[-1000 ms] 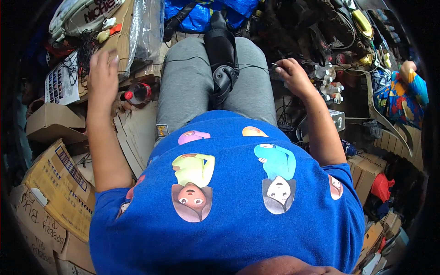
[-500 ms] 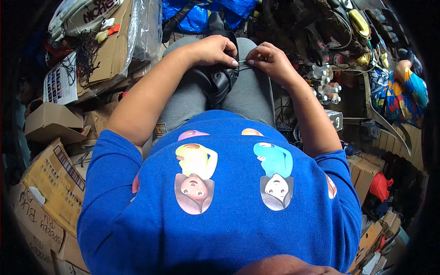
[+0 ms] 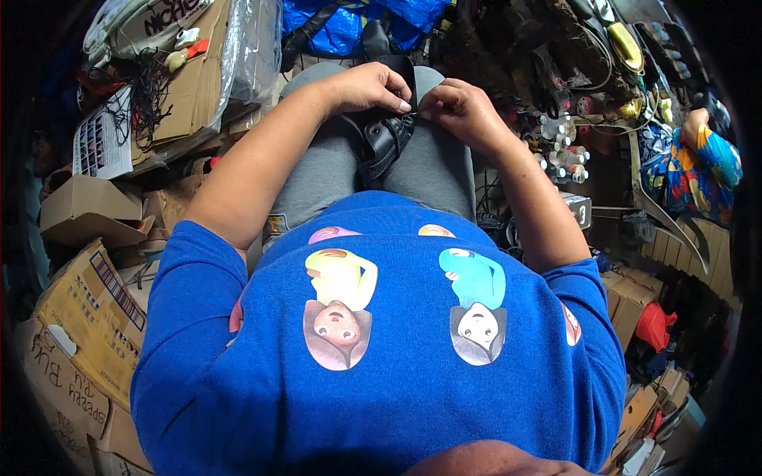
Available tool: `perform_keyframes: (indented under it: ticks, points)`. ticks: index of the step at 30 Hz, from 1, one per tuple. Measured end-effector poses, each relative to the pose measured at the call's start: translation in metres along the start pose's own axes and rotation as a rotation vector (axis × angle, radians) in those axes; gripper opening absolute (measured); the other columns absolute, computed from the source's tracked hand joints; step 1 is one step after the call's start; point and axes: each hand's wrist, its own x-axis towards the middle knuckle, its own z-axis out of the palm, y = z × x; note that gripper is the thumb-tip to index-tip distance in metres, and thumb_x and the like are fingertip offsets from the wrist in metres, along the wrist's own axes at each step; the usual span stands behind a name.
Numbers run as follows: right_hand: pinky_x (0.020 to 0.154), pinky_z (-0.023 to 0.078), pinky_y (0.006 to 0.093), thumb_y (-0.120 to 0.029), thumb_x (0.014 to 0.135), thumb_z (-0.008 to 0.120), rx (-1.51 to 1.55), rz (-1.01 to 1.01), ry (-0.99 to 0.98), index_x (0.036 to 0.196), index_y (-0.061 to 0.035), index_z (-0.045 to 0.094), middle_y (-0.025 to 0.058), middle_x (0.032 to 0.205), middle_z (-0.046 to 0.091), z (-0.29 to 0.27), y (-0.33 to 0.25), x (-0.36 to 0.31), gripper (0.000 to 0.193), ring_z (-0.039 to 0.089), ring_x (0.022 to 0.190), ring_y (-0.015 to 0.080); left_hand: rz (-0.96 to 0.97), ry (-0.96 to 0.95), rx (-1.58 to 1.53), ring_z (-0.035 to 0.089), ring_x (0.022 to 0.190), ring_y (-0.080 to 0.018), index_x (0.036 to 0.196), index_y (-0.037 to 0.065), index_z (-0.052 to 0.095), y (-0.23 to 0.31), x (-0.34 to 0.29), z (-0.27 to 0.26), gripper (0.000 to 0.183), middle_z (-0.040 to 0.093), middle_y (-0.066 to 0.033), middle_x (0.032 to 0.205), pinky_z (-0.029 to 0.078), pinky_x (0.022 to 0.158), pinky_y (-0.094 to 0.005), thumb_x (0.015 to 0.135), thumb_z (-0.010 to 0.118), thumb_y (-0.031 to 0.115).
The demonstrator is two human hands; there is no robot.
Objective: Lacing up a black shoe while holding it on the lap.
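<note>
A black sandal (image 3: 386,143) with straps and a round metal eyelet lies across my grey-trousered lap, its sole side partly hidden. My left hand (image 3: 376,87) curls over its far part, thumb and fingers closed at a black strap (image 3: 406,73). Close on the right, my right hand (image 3: 460,113) is pinched, its fingertips almost at the left thumb and just above the sandal's edge. What the right fingers pinch is thin and needle-like, and now mostly hidden by them.
Cardboard boxes (image 3: 91,208) and plastic-wrapped card (image 3: 190,103) crowd the left. A blue bag (image 3: 341,28) lies ahead. Small clear bottles (image 3: 567,159) stand on the right, near a curved strip (image 3: 671,226). Someone in bright patterned clothing (image 3: 690,170) is at the far right.
My right hand has moved left, closing the gap to the left thumb. The thin pale line that spanned between them is now nearly out of sight. My left hand and the sandal stay put.
</note>
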Motion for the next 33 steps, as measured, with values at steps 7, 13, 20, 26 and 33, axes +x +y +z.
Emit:
perform_keyframes:
  ticks: [7,13,20,26,33]
  points:
    - [0.066,0.051,0.0361,-0.007,0.072,0.069,-0.013,0.061,0.137,0.090,-0.0177,0.070,0.0077,0.081,0.063,0.016,-0.014,-0.020,0.021,0.063,0.075,0.0270,-0.013,-0.053,-0.085,0.057,0.081,-0.0073,0.103,-0.001,0.065,-0.003,-0.001,-0.003,0.026,0.065,-0.0006,0.088,0.045,0.078,-0.0227,0.081,0.067,0.014]
    - [0.071,0.048,0.0399,-0.010,0.075,0.062,-0.288,-0.051,0.121,0.091,-0.0175,0.069,0.0108,0.080,0.060,0.013,-0.031,-0.023,0.019,0.060,0.074,0.0303,-0.035,-0.104,-0.006,0.058,0.092,-0.0110,0.111,-0.003,0.063,-0.002,0.001,-0.007,0.032,0.066,-0.0058,0.098,0.044,0.086,-0.0243,0.083,0.065,0.013]
    - [0.076,0.042,0.0387,-0.013,0.078,0.055,-0.669,-0.190,-0.128,0.082,-0.0105,0.067,0.0094,0.086,0.059,-0.001,-0.066,-0.004,0.013,0.060,0.081,0.0262,-0.023,-0.195,0.108,0.057,0.096,-0.0112,0.113,-0.004,0.060,0.006,-0.002,-0.014,0.034,0.066,-0.0068,0.103,0.043,0.089,-0.0267,0.081,0.064,0.007]
    - [0.076,0.044,0.0381,-0.015,0.080,0.056,-0.691,-0.228,-0.250,0.083,-0.0098,0.067,0.0104,0.087,0.062,0.001,-0.047,0.022,0.013,0.062,0.086,0.0262,0.049,-0.116,0.212,0.060,0.090,-0.0114,0.104,-0.005,0.061,-0.003,0.013,-0.017,0.035,0.067,-0.0044,0.096,0.046,0.084,-0.0269,0.070,0.069,-0.001]
    - [0.079,0.046,0.0302,-0.023,0.088,0.063,0.241,0.344,-0.136,0.100,-0.0061,0.068,0.0061,0.087,0.059,-0.001,-0.017,0.005,0.021,0.058,0.083,0.0177,0.171,0.697,0.710,0.055,0.107,-0.0374,0.122,0.009,0.049,0.008,-0.031,0.018,0.057,0.056,-0.0184,0.120,0.044,0.093,-0.0398,0.073,0.074,0.020]
